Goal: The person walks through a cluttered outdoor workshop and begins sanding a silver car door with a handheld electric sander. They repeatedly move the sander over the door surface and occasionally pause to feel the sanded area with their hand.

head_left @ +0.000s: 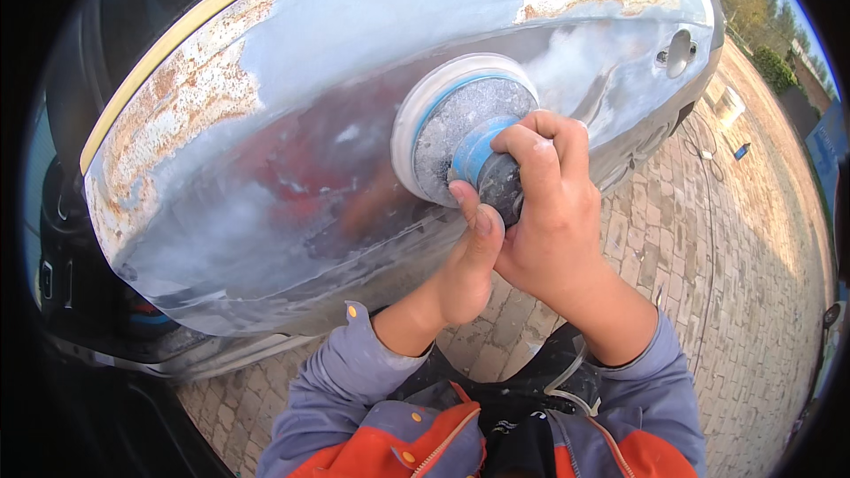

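A round, dust-covered sander [440, 143] with a blue collar and a black grip end lies with its wide pale pad against a car door [354, 0]. My right hand [558, 204] is closed around the grip end, its fingers curled over the top. Just below, my left hand [469, 270] presses against the underside of the sander with thumb and fingertip; its other fingers are mostly hidden. The door surface is patchy: pale blue-grey paint, cloudy filler, a reddish smear low in the middle, and rusty areas at the upper left and upper right.
Yellowish tape [146, 75] runs along the door's upper edge. A round door handle recess [680, 55] sits at right. Below lies brick paving [673, 257] with a cable [708, 204], a pale bucket-like object [730, 106] and a small dark blue bottle [742, 151]. Dark car parts fill the left.
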Tool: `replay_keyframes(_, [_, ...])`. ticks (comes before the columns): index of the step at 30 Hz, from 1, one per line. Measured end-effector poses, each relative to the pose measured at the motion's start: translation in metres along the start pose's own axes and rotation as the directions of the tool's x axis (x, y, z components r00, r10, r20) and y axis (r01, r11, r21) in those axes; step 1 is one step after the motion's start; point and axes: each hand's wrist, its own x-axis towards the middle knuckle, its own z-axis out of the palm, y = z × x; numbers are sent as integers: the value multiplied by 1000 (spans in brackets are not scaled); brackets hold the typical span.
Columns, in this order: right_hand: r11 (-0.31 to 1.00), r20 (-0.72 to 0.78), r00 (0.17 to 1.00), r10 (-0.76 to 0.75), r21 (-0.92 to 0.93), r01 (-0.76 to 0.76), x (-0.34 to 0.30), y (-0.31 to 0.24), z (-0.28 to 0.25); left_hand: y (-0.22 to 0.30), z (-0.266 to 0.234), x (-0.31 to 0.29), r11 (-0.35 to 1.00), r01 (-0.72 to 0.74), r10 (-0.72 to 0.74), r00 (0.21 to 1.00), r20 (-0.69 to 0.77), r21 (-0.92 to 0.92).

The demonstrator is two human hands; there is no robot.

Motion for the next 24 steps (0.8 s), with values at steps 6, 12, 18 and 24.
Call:
replay_keyframes(6, [998,3,998,-59,-2,60,-12,-11,-2,-4,15,-6,997,-39,43,997,-57,69])
replay_keyframes(12, [997,-27,997,-73,-16,73,-6,-2,-4,-7,5,-2,1000,12,-12,1000,-26,21])
replay_keyframes(18, [999,-25,998,-53,1,53,-8,-7,-4,-4,11,0,999,-20,22,999,-36,46])
replay_keyframes(24, [998,-40,997,-66,-12,65,1,-1,-7,-2,8,7,999,44,-44,998,-48,-10])
